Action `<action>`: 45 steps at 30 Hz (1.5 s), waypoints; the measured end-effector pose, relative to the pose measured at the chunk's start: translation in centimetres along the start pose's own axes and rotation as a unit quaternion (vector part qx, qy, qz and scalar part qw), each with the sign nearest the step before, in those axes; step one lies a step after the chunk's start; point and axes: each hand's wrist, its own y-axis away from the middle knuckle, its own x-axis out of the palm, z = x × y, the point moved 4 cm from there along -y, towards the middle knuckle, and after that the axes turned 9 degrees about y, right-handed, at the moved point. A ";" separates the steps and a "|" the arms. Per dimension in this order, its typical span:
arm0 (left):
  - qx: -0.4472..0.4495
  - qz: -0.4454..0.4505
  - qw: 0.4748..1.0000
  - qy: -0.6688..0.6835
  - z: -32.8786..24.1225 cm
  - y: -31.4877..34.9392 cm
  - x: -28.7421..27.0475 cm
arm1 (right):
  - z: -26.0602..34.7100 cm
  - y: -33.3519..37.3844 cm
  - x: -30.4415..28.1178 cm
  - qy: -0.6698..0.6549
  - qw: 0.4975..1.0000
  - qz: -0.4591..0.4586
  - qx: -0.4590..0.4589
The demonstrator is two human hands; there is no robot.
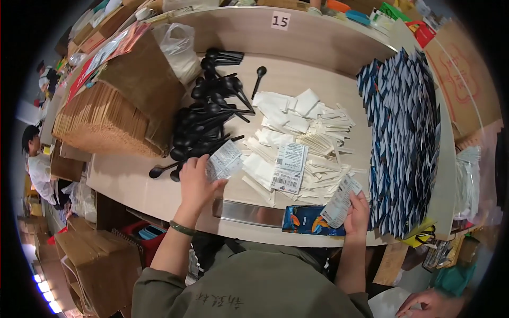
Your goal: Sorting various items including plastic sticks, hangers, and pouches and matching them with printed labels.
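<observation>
My left hand [195, 183], with a bracelet at its wrist, grips a white printed packet [225, 160] beside the black plastic spoons [204, 119]. My right hand [357, 213] pinches another white printed packet [341, 202], held tilted over a dark blue pouch [303, 220] with an orange picture. The pouch lies flat at the table's front edge, partly covered by that packet. Between my hands a third printed packet [290, 167] lies on a heap of folded white napkins [275, 112]. One spoon [259, 79] lies apart from the rest.
At the left stands a cardboard box [108, 124] packed with brown sheets, next to a white plastic bag [177, 50]. Dense rows of blue and silver pouches [400, 143] fill the right side. A metal strip [246, 213] runs along the front edge. Another person's hand [432, 305] shows at lower right.
</observation>
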 end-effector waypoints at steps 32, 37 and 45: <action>-0.080 0.190 0.814 0.544 -2.8 1.3 -1.6 | 7.6 3.7 9.0 0.556 0.749 -0.070 -0.354; 0.072 0.346 0.813 0.463 -8.8 -0.4 -2.4 | 4.2 6.1 16.4 0.398 0.864 0.294 -0.095; -0.037 0.204 0.682 0.701 -11.3 0.7 0.4 | 2.3 5.7 14.6 0.055 0.992 0.109 -0.033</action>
